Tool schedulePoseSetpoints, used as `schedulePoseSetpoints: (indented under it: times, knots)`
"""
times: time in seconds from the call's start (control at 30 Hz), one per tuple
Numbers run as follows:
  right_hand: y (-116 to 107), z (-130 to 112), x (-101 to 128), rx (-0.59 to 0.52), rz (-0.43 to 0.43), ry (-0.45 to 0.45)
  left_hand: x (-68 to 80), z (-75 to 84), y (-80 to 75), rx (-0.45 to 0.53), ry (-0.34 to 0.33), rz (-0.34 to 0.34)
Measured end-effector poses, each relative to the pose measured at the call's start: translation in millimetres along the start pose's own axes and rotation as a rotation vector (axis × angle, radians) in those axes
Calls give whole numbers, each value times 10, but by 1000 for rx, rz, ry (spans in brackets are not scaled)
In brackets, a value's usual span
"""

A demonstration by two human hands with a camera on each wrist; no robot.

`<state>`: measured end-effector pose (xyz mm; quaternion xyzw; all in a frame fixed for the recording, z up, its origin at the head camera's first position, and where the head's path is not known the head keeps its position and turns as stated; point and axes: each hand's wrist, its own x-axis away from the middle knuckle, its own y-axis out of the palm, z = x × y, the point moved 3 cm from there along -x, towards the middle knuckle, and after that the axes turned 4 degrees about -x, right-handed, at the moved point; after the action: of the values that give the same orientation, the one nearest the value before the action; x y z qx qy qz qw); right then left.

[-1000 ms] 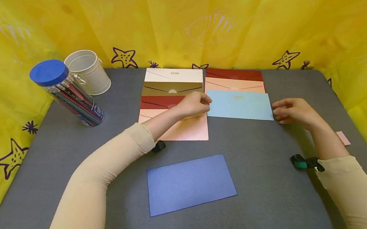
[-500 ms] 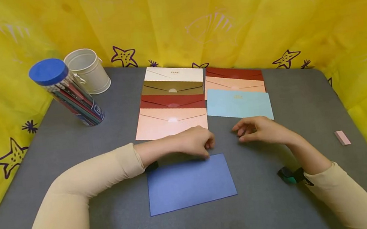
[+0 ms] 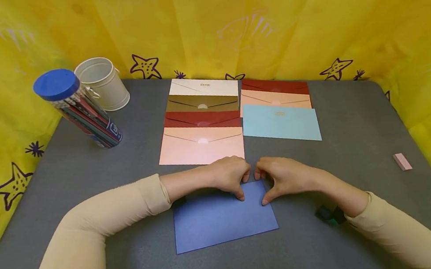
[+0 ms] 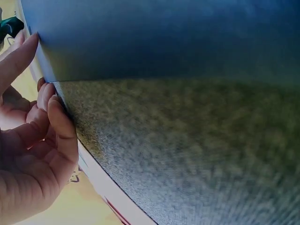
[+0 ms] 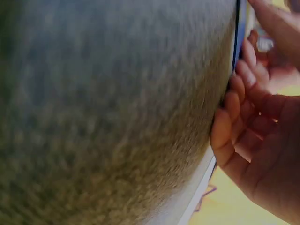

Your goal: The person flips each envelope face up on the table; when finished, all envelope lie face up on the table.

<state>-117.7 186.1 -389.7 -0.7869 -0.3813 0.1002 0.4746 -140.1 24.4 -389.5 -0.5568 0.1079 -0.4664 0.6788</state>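
A dark blue envelope (image 3: 225, 217) lies flat on the grey table (image 3: 332, 245) in front of me. Both hands meet at its far right corner. My left hand (image 3: 243, 186) has its fingers curled at the far edge and its thumb on the blue paper. My right hand (image 3: 261, 188) mirrors it, thumb pressed on the corner and fingers curled behind the edge. In the left wrist view the left hand (image 4: 33, 131) touches the envelope (image 4: 164, 37) with its thumb tip. The right wrist view shows the right hand's fingers (image 5: 234, 103) curled against the table (image 5: 108, 112).
Beyond the hands lie two overlapping columns of envelopes, a pink one (image 3: 201, 147) nearest on the left and a light blue one (image 3: 280, 122) on the right. A blue-lidded pencil tube (image 3: 77, 110) and a white bucket (image 3: 102, 83) stand far left. A pink eraser (image 3: 402, 161) lies right. Yellow cloth walls surround the table.
Both hands have drawn back from the pink and light blue envelopes toward me and come together at the dark blue envelope's far edge.
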Motion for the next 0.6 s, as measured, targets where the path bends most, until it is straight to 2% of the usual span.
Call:
schedulePoseSetpoints:
  times: [0.1,0.23,0.4,0.6]
  knots:
    - [37,-31,-13,32,-9,29,-6,-4,5,6,4,-2]
    - [45,-28,-25,-24,-14,31,-3,0,4,7,16,-4]
    - [35,12,-28,-183,-57,49,-3,-10,-7,44,34,-16]
    - [-45,73,-2,-428,-84,120,-24,-64,-72,204,60,-29]
